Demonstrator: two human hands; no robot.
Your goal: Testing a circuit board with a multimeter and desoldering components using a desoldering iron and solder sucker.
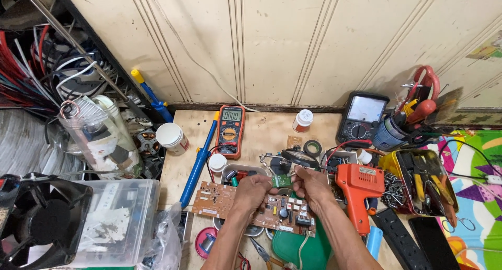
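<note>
Over brown board on tabletop: left hand, right hand both pinching small green board; orange solder gun just right.

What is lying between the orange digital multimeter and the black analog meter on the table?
In the head view, a small white bottle with a red label stands between the orange multimeter and the black analog meter.

Hands: two, left hand and right hand
Meters: two, orange meter, black meter
Circuit boards: two, brown board, small green board
Soldering guns: one
</note>
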